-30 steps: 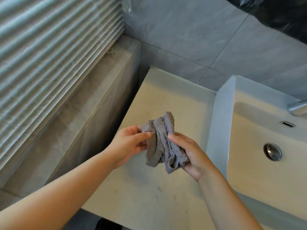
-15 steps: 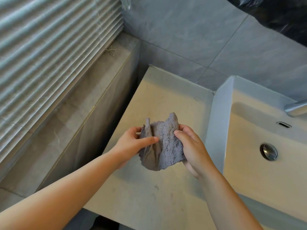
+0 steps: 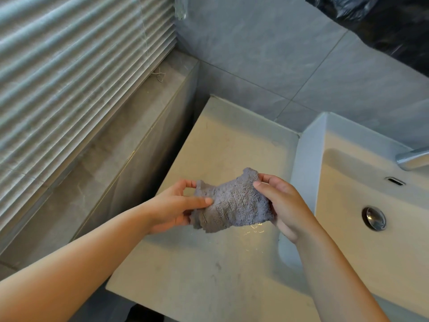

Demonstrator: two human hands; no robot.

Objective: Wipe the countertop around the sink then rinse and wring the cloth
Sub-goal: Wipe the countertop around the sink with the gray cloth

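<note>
A grey terry cloth (image 3: 234,202) is stretched between both hands above the pale countertop (image 3: 209,263), left of the sink (image 3: 308,163). My left hand (image 3: 176,208) pinches its left edge between thumb and fingers. My right hand (image 3: 281,203) grips the right edge, thumb on top. The cloth hangs in the air and does not touch the counter. The white basin shows a metal drain plug (image 3: 373,218) and an overflow slot (image 3: 394,181). A chrome tap spout (image 3: 413,158) pokes in at the right edge.
A grey stone window ledge (image 3: 111,163) runs along the left below closed blinds (image 3: 69,66). Grey wall tiles (image 3: 267,54) stand behind the counter. A black plastic bag (image 3: 383,22) hangs at the top right. The counter's front edge (image 3: 185,307) drops off near me.
The cloth was bunched up and hanging between my hands. It is now pulled wider and flatter, with my hands further apart.
</note>
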